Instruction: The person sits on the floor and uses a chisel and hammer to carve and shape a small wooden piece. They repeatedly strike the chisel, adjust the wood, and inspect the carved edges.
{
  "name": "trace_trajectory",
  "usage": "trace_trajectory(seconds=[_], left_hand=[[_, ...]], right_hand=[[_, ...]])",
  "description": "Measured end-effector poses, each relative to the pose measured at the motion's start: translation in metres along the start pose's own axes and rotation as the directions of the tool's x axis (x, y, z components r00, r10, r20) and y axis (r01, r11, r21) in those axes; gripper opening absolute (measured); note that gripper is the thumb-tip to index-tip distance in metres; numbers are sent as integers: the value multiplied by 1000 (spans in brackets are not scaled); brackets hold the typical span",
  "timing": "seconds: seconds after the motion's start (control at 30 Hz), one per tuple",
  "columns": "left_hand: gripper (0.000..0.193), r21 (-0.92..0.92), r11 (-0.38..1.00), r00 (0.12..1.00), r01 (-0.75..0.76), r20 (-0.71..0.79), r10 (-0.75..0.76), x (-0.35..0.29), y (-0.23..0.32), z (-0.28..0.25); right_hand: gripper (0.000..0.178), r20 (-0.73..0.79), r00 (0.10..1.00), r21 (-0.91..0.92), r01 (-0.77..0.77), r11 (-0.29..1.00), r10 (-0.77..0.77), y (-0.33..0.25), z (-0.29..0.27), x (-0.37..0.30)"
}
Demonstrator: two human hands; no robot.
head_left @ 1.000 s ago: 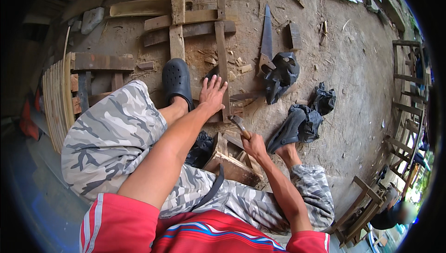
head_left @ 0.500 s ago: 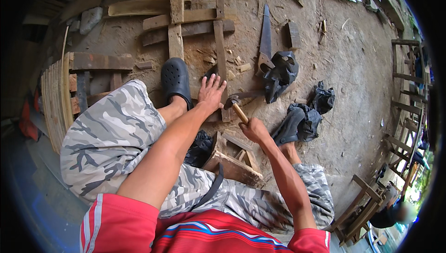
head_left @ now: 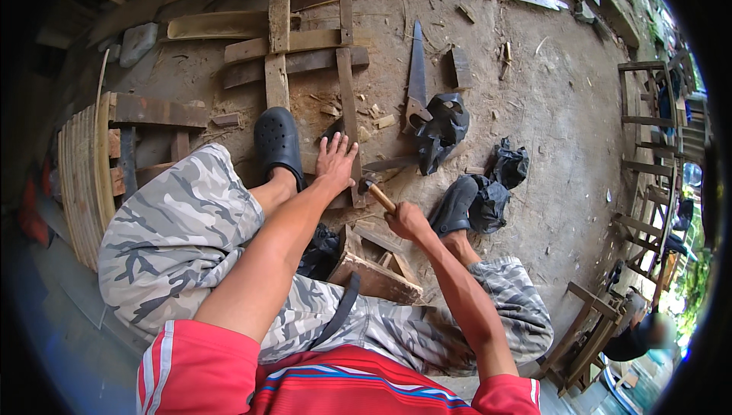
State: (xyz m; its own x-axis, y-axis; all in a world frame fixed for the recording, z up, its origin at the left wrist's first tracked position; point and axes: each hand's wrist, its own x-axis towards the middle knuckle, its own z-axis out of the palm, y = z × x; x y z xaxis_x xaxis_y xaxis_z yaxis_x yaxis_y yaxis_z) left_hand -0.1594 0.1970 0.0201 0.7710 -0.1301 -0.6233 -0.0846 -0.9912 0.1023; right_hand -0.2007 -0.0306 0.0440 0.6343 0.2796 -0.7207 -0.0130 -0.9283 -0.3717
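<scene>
My left hand lies flat with fingers spread on the near part of a narrow wooden strip. In my right hand is a hammer, gripped by its light wooden handle. The hammer's head is small and dark in view, close beside the near end of the strip and just right of my left hand. No nail can be made out there. The strip crosses over curved wooden slats, as does a wider board to its left.
A handsaw lies beyond a black plastic bag. My clog-shod feet flank the work. A wooden box with offcuts sits between my legs. Stacked slats stand at left, wooden frames at right. Another person is at the far right.
The hammer's head has dropped toward the strip's near end, with my right hand still around the handle. My left hand stays on the strip. The whole view has shifted slightly.
</scene>
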Motion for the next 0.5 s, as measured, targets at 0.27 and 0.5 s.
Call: trace_trajectory(seconds=[0.27,0.5], left_hand=[[104,6,1000,999,11,38,-11,2,2,0],[104,-15,1000,1000,23,14,-23,1,3,2]], right_hand=[[31,17,1000,-3,-1,1000,1,17,15,-12],[30,-49,999,200,18,980,-9,14,30,-24]])
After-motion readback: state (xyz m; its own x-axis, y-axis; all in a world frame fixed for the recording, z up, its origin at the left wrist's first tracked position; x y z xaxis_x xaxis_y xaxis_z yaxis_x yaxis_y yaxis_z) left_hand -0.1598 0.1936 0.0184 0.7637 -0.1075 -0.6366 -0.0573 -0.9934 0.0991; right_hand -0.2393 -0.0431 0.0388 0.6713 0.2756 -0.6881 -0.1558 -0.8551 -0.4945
